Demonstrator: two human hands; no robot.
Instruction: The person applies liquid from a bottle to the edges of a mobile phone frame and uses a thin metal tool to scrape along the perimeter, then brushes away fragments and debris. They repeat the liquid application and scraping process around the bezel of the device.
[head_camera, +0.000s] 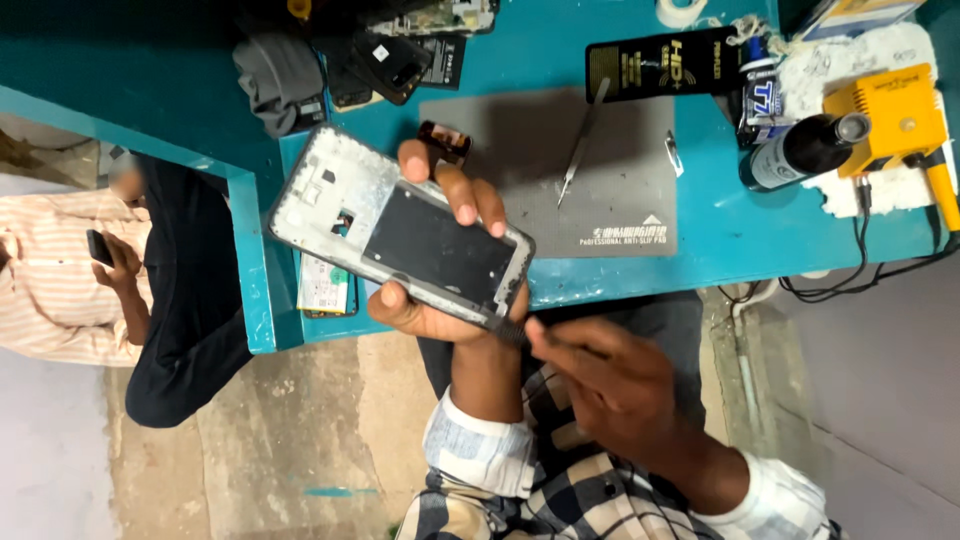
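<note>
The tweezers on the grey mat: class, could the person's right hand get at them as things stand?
Probably yes. The tweezers lie in the open on the grey mat with nothing on top of them. But the right hand is busy at the edge of the phone frame, which sits between them.

Just one view here, the camera on my head, tilted steeply down and close over my hands (560, 340). It faces the teal bench (700, 230) edge, with floor (300, 440) below and my sleeves at the bottom of frame.
</note>
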